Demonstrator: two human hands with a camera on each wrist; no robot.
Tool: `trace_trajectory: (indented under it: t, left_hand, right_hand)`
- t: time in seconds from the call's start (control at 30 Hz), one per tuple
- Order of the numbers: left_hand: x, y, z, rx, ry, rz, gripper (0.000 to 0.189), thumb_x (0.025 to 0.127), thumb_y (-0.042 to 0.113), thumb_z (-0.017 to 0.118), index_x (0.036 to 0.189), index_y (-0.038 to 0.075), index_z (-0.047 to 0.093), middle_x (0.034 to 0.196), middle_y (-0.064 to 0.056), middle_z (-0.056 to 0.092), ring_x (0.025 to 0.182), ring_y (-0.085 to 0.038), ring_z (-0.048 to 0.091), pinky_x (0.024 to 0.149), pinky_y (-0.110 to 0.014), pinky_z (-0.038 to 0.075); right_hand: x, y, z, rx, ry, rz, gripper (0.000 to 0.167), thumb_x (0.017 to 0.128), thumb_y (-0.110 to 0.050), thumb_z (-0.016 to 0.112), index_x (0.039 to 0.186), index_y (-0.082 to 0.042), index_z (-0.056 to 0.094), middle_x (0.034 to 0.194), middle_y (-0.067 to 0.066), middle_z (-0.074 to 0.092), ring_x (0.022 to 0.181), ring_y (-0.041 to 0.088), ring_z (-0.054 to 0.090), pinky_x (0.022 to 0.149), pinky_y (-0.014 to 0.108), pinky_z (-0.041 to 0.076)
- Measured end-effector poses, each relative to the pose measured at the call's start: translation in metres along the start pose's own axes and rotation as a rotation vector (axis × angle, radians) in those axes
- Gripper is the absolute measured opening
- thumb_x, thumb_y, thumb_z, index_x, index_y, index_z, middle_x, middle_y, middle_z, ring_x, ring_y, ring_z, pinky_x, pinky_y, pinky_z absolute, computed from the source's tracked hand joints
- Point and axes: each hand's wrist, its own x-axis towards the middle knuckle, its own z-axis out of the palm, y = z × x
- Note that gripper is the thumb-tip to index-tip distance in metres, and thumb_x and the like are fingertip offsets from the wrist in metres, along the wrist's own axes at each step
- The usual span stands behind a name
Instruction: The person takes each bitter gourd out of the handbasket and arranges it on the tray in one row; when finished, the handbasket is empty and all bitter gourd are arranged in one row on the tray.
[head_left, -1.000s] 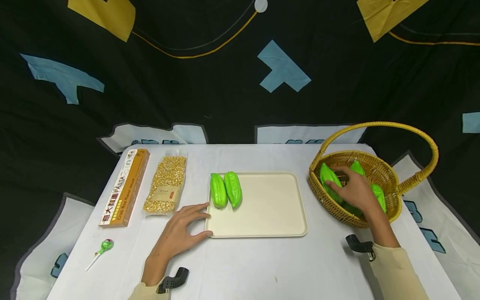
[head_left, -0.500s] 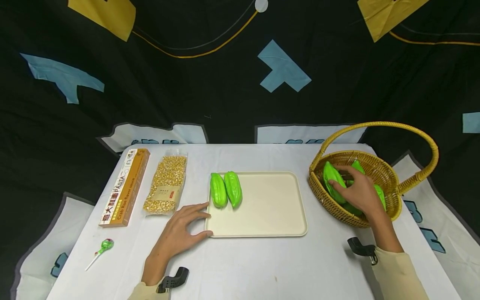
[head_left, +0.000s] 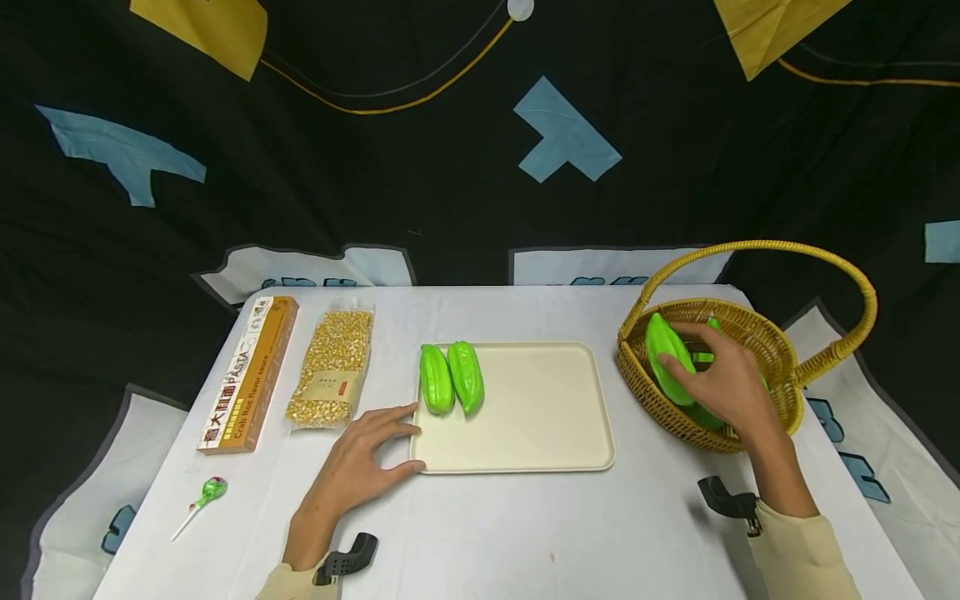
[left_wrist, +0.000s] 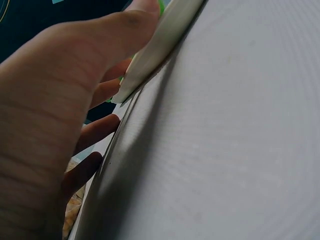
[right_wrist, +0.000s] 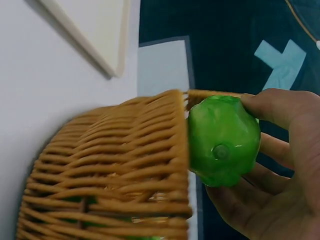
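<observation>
My right hand (head_left: 727, 375) is over the wicker basket (head_left: 637, 375) and grips a glossy, ridged, bright green fruit (head_left: 667, 354) between thumb and fingers. In the right wrist view this fruit (right_wrist: 222, 142) shows its lobed end beside the basket's rim (right_wrist: 182, 150). More green shows in the basket, partly hidden by the hand. Two similar green fruits (head_left: 437, 381) (head_left: 467, 379) lie side by side at the left end of the cream tray (head_left: 536, 417). Spread fingers of my left hand (head_left: 363, 458) touch the tray's left edge, with the thumb at its lower corner.
A pasta box (head_left: 250, 375) and a clear bag of corn kernels (head_left: 333, 367) lie on the left of the white table (head_left: 495, 533). Nearer the front is a green-wrapped lollipop (head_left: 202, 502). The basket's tall handle (head_left: 780, 246) arches above its opening.
My right hand has taken a firmer hold of the green fruit and raised it slightly in the basket, shifting a little right. My left hand and the tray stay in place.
</observation>
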Motion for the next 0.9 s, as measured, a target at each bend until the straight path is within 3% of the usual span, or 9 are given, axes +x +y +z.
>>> trace_trajectory:
  t: [0.27, 0.4, 0.53, 0.6, 0.8, 0.9]
  left_hand:
    - [0.0, -0.001, 0.001, 0.005, 0.005, 0.005, 0.047, 0.078, 0.041, 0.097, 0.119, 0.025, 0.08, 0.152, 0.004, 0.065, 0.137, -0.027, 0.061, 0.115, -0.055, 0.048]
    - [0.0, 0.0, 0.0, 0.005, 0.004, 0.005, 0.048, 0.078, 0.041, 0.098, 0.119, 0.025, 0.08, 0.152, 0.004, 0.064, 0.138, -0.027, 0.061, 0.115, -0.054, 0.047]
    - [0.0, 0.0, 0.0, 0.013, 0.007, 0.012, 0.048, 0.078, 0.041, 0.097, 0.12, 0.025, 0.08, 0.152, 0.003, 0.064, 0.137, -0.027, 0.061, 0.114, -0.054, 0.048]
    - [0.0, 0.0, 0.0, 0.018, 0.008, 0.014, 0.048, 0.078, 0.041, 0.097, 0.12, 0.025, 0.08, 0.152, 0.003, 0.065, 0.137, -0.027, 0.061, 0.113, -0.055, 0.048]
    - [-0.001, 0.0, 0.0, 0.012, 0.002, 0.005, 0.048, 0.078, 0.042, 0.097, 0.12, 0.025, 0.08, 0.153, 0.004, 0.064, 0.137, -0.027, 0.06, 0.113, -0.056, 0.049]
    - [-0.001, 0.0, -0.001, 0.003, -0.002, -0.004, 0.049, 0.078, 0.042, 0.097, 0.121, 0.025, 0.08, 0.153, 0.005, 0.064, 0.138, -0.027, 0.06, 0.114, -0.055, 0.048]
  right_hand:
    - [-0.004, -0.017, -0.003, 0.032, 0.034, -0.047, 0.056, 0.097, -0.024, 0.082, 0.144, -0.001, 0.063, 0.128, 0.025, 0.07, 0.105, 0.042, 0.071, 0.085, 0.062, 0.064]
    - [-0.005, -0.022, 0.0, 0.035, 0.048, -0.076, 0.054, 0.096, -0.023, 0.083, 0.143, -0.002, 0.065, 0.126, 0.021, 0.071, 0.104, 0.037, 0.071, 0.082, 0.04, 0.066]
    - [-0.005, -0.025, 0.004, 0.046, 0.075, -0.114, 0.053, 0.095, -0.021, 0.084, 0.141, -0.004, 0.066, 0.126, 0.019, 0.073, 0.106, 0.035, 0.07, 0.08, 0.021, 0.056]
    - [-0.005, -0.027, 0.006, 0.055, 0.085, -0.121, 0.052, 0.095, -0.02, 0.084, 0.141, -0.004, 0.067, 0.126, 0.018, 0.073, 0.107, 0.035, 0.07, 0.082, 0.024, 0.054]
    - [-0.005, -0.032, 0.012, 0.088, 0.083, -0.106, 0.051, 0.096, -0.022, 0.083, 0.142, -0.006, 0.066, 0.132, 0.018, 0.072, 0.115, 0.037, 0.068, 0.087, 0.052, 0.055]
    - [-0.005, -0.036, 0.016, 0.114, 0.081, -0.104, 0.051, 0.096, -0.022, 0.083, 0.141, -0.006, 0.066, 0.134, 0.018, 0.071, 0.12, 0.038, 0.067, 0.09, 0.052, 0.056]
